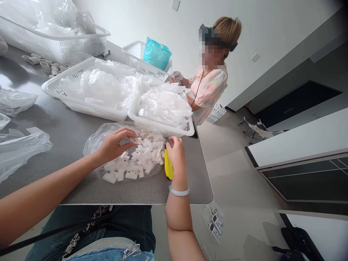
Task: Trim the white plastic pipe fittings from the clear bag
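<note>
My left hand (115, 145) reaches over a clear plastic bag (95, 136) of white plastic pipe fittings. Between its thumb and fingertips is one short pipe fitting (135, 140). Many more white fittings (145, 154) lie heaped in and on the bag. To the right of the heap is my right hand (177, 150), its fingers loosely curled with a gap at the thumb and nothing visible in them. It is close to the front basket's rim. A yellow and black utility knife (168, 165) lies beside its wrist, partly covered by the hand.
White baskets (92, 112) (163, 127) full of clear bags stand behind the heap. A larger basket (49, 43) and grey pipe pieces (45, 65) are at the back left. Loose bags (24, 148) lie left. Across the grey table (114, 195), a person (208, 87) works near a teal bag (157, 54).
</note>
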`<control>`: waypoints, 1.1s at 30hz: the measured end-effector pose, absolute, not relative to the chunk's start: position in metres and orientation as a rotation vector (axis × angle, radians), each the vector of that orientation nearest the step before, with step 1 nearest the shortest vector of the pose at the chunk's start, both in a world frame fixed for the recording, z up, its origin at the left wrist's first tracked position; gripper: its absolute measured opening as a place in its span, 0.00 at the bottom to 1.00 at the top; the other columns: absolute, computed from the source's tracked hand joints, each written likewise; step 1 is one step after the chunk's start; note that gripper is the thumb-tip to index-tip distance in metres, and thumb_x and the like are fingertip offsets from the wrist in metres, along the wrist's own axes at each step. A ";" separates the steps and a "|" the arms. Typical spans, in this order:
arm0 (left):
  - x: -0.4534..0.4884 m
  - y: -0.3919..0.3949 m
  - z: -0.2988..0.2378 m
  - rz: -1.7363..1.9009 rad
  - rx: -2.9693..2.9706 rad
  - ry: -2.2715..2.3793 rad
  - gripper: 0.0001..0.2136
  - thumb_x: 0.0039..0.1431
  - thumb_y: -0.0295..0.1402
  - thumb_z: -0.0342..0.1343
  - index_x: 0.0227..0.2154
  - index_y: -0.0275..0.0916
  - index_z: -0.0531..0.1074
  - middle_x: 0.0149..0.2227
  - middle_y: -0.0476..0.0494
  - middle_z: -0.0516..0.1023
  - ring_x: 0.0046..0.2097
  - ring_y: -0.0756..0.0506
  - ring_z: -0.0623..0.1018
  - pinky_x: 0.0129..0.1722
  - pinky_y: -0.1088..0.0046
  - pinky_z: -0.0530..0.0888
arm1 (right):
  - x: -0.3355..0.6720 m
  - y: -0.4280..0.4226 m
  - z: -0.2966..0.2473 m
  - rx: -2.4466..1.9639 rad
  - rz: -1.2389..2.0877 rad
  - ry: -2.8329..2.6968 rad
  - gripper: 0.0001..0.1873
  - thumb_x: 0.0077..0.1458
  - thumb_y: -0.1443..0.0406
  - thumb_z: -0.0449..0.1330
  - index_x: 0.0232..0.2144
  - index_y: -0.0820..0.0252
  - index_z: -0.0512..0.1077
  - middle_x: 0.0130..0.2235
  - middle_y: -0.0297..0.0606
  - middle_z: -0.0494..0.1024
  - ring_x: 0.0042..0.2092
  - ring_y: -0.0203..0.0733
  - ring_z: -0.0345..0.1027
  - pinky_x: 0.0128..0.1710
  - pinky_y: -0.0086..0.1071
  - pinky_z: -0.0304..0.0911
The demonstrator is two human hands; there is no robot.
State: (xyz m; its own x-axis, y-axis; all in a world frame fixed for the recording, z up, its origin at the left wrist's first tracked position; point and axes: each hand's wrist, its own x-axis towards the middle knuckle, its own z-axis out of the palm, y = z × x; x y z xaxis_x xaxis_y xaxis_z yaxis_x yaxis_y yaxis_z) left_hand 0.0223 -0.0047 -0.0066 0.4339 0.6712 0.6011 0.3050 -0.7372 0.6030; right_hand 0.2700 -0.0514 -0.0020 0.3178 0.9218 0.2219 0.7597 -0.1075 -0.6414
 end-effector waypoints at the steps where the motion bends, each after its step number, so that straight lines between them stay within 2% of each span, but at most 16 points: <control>1: 0.022 -0.004 -0.007 1.223 2.273 0.830 0.10 0.66 0.44 0.53 0.39 0.45 0.74 0.40 0.42 0.80 0.39 0.43 0.80 0.34 0.67 0.77 | 0.273 -0.053 -0.002 -1.979 0.350 -1.509 0.13 0.55 0.66 0.55 0.43 0.56 0.72 0.46 0.43 0.74 0.49 0.46 0.71 0.46 0.36 0.66; 6: 0.023 -0.002 -0.007 1.192 2.208 0.862 0.11 0.64 0.44 0.54 0.37 0.42 0.74 0.39 0.41 0.80 0.39 0.43 0.80 0.35 0.66 0.77 | 0.273 -0.057 -0.001 -2.255 0.611 -1.676 0.20 0.53 0.67 0.58 0.49 0.59 0.68 0.52 0.48 0.73 0.55 0.51 0.68 0.51 0.38 0.64; 14: 0.023 -0.002 -0.002 1.130 2.000 0.896 0.11 0.58 0.45 0.56 0.34 0.43 0.73 0.36 0.41 0.80 0.39 0.42 0.80 0.38 0.64 0.79 | 0.278 -0.063 0.017 -2.305 0.688 -1.619 0.23 0.50 0.70 0.59 0.50 0.61 0.69 0.49 0.50 0.78 0.53 0.52 0.71 0.46 0.36 0.66; 16: 0.023 -0.003 0.001 1.106 1.950 0.901 0.12 0.57 0.45 0.57 0.34 0.42 0.73 0.37 0.41 0.80 0.39 0.42 0.80 0.41 0.63 0.79 | 0.289 -0.075 0.027 -2.310 0.679 -1.589 0.23 0.52 0.70 0.56 0.53 0.61 0.68 0.50 0.51 0.77 0.52 0.51 0.72 0.45 0.36 0.67; 18: 0.023 -0.004 0.003 1.075 1.909 0.905 0.13 0.56 0.46 0.58 0.34 0.42 0.74 0.37 0.41 0.80 0.40 0.42 0.80 0.43 0.62 0.80 | 0.296 -0.089 0.040 -2.254 0.692 -1.578 0.24 0.56 0.69 0.51 0.55 0.59 0.66 0.51 0.47 0.78 0.48 0.46 0.74 0.42 0.35 0.68; 21: 0.023 -0.005 0.004 1.059 1.880 0.896 0.13 0.54 0.45 0.59 0.34 0.41 0.74 0.38 0.41 0.79 0.41 0.42 0.80 0.45 0.62 0.80 | 0.288 -0.097 0.057 -1.934 0.754 -1.635 0.21 0.60 0.66 0.47 0.54 0.55 0.68 0.49 0.41 0.79 0.39 0.39 0.74 0.39 0.32 0.68; 25: 0.025 -0.004 0.002 1.094 1.894 0.871 0.10 0.54 0.43 0.58 0.34 0.44 0.74 0.38 0.41 0.79 0.41 0.41 0.80 0.45 0.63 0.80 | 0.249 -0.081 0.062 -1.624 0.613 -1.977 0.20 0.66 0.63 0.45 0.55 0.56 0.69 0.40 0.39 0.81 0.36 0.40 0.74 0.38 0.33 0.68; 30: 0.024 -0.005 0.000 1.099 1.948 0.854 0.09 0.57 0.44 0.57 0.35 0.46 0.72 0.43 0.42 0.81 0.40 0.41 0.80 0.41 0.65 0.80 | 0.220 -0.067 0.040 -1.549 0.261 -2.219 0.19 0.65 0.69 0.45 0.53 0.58 0.70 0.45 0.44 0.79 0.47 0.45 0.73 0.44 0.36 0.69; 33: 0.022 -0.007 -0.003 1.113 2.019 0.878 0.08 0.58 0.45 0.57 0.35 0.48 0.70 0.44 0.44 0.82 0.36 0.43 0.78 0.37 0.65 0.78 | 0.216 -0.068 0.027 -1.552 0.124 -2.209 0.18 0.67 0.68 0.45 0.51 0.60 0.71 0.44 0.46 0.79 0.47 0.44 0.73 0.44 0.35 0.69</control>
